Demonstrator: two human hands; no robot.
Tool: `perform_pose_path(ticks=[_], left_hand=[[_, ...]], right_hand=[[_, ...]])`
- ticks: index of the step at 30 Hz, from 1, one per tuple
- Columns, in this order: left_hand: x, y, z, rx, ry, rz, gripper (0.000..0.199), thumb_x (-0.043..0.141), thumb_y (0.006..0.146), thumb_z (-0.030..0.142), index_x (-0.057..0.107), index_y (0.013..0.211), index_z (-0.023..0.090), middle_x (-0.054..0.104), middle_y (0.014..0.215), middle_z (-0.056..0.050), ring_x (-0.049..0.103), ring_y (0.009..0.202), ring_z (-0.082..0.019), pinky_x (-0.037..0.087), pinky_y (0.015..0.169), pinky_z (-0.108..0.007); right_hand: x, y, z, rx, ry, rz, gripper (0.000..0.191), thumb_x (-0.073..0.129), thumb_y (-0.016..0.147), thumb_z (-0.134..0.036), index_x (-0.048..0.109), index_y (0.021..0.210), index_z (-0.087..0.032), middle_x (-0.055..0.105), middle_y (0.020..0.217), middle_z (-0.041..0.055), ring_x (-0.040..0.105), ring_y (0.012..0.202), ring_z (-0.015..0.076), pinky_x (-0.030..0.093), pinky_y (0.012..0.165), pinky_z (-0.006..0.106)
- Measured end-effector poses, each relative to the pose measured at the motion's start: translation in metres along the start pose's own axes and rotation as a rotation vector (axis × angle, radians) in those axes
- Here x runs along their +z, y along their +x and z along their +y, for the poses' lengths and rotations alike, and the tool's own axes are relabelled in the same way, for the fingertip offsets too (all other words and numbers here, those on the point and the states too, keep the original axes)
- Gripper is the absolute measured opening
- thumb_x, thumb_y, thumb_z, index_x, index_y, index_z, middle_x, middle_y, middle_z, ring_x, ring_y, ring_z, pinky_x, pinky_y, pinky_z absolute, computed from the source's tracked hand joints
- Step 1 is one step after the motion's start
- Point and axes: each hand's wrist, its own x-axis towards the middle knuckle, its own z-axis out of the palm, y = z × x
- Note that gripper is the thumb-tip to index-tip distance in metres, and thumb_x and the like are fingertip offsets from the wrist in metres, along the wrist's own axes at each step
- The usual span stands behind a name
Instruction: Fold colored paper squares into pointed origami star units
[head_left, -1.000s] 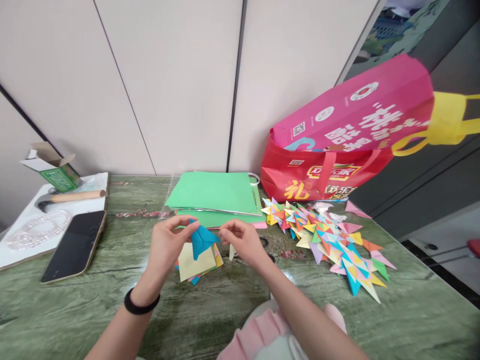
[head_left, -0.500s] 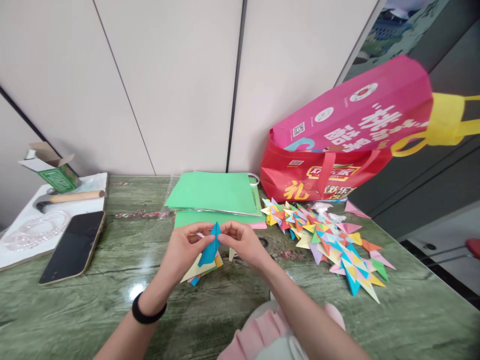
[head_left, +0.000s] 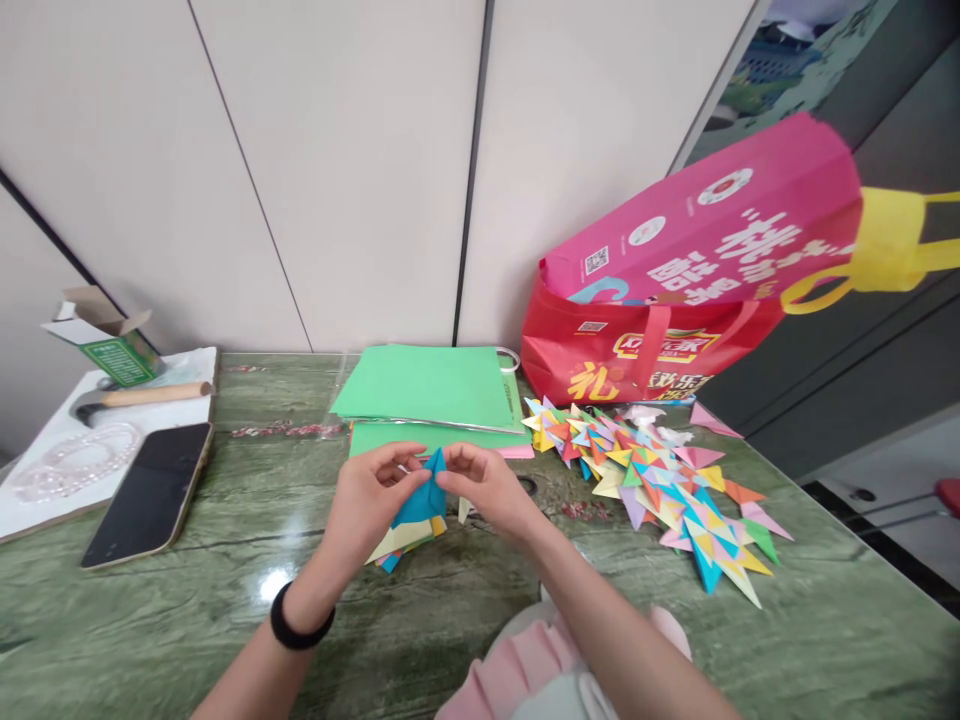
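Between my two hands is a blue folded piece of paper (head_left: pixel 421 506), its pointed tip upward. My left hand (head_left: pixel 381 492) pinches its left side between thumb and fingers. My right hand (head_left: pixel 484 484) pinches the right side near the tip, with the thumb against the paper. Just beneath lies a small stack of coloured paper pieces (head_left: pixel 401 543), partly hidden by the blue paper and my left hand. Behind my hands are green paper sheets (head_left: pixel 427 385). To the right spreads a pile of folded paper triangles (head_left: pixel 660 480) in many colours.
A red gift bag (head_left: pixel 577 350) and a pink bag (head_left: pixel 787 190) stand at the back right. On the left are a phone (head_left: pixel 148 495), a hammer (head_left: pixel 150 395), a bead string (head_left: pixel 79 462) and a green box (head_left: pixel 116 350). A wall closes off the back of the green table (head_left: pixel 225 620).
The blue paper has opened wider at its lower part, where it was a narrow strip. Both hands remain at almost the same spot.
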Motion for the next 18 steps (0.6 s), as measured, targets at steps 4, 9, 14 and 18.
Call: perform_pose_path(ticks=[4, 9, 14, 18], left_hand=[[-0.002, 0.001, -0.006, 0.108, 0.125, 0.025, 0.020, 0.068, 0.062, 0.022, 0.070, 0.082, 0.018, 0.065, 0.065, -0.001, 0.059, 0.057, -0.014, 0.047, 0.051, -0.021], [-0.002, 0.000, -0.018, 0.416, 0.458, 0.065, 0.018, 0.059, 0.072, 0.021, 0.069, 0.086, 0.020, 0.064, 0.072, -0.002, 0.057, 0.058, -0.013, 0.047, 0.054, -0.021], [0.000, -0.001, -0.019, 0.485, 0.572, 0.062, 0.018, 0.052, 0.075, 0.020, 0.067, 0.084, 0.018, 0.065, 0.076, -0.004, 0.058, 0.061, -0.014, 0.049, 0.055, -0.024], [0.001, 0.000, -0.018, 0.423, 0.477, 0.045, 0.017, 0.054, 0.074, 0.022, 0.067, 0.083, 0.018, 0.069, 0.076, -0.003, 0.061, 0.059, -0.013, 0.050, 0.055, -0.023]], right_hand=[[-0.001, 0.001, 0.004, -0.016, -0.033, 0.066, 0.026, 0.072, 0.059, -0.036, 0.061, 0.074, -0.018, 0.064, 0.070, 0.0001, 0.059, 0.064, 0.0133, 0.048, 0.065, 0.027], [-0.001, 0.004, 0.010, -0.077, -0.127, 0.120, 0.020, 0.068, 0.063, -0.031, 0.062, 0.073, -0.015, 0.065, 0.070, 0.0027, 0.060, 0.064, 0.0148, 0.049, 0.064, 0.028], [0.000, 0.004, 0.012, -0.063, -0.094, 0.145, 0.022, 0.071, 0.059, -0.028, 0.059, 0.074, -0.016, 0.063, 0.066, 0.0005, 0.059, 0.061, 0.0138, 0.049, 0.062, 0.027], [-0.001, 0.004, 0.013, -0.067, -0.141, 0.112, 0.019, 0.068, 0.063, -0.032, 0.058, 0.070, -0.016, 0.061, 0.063, -0.0006, 0.056, 0.057, 0.0121, 0.046, 0.058, 0.025]])
